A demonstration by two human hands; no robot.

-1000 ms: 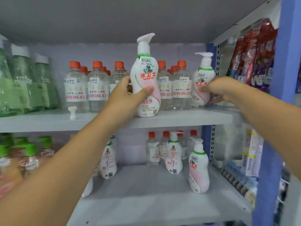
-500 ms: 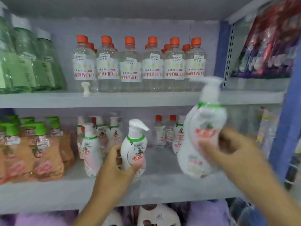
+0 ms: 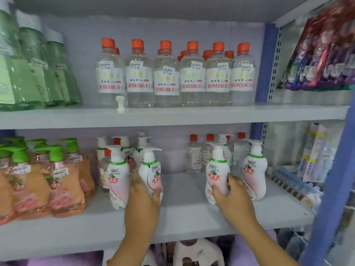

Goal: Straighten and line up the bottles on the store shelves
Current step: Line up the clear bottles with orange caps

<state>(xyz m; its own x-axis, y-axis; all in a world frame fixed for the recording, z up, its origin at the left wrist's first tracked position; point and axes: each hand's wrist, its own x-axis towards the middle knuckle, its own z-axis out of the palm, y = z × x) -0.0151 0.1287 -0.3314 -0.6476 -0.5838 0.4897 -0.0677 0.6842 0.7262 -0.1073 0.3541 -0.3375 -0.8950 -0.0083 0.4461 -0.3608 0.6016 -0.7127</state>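
Shelf [image 3: 184, 217]: both hands grip 2 pump bottles.

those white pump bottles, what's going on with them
A person is tidying a store shelf. The left hand grips one white pump bottle and the right hand grips another, both standing on the lower shelf beside matching bottles. Clear orange-capped bottles stand lined up on the shelf above.
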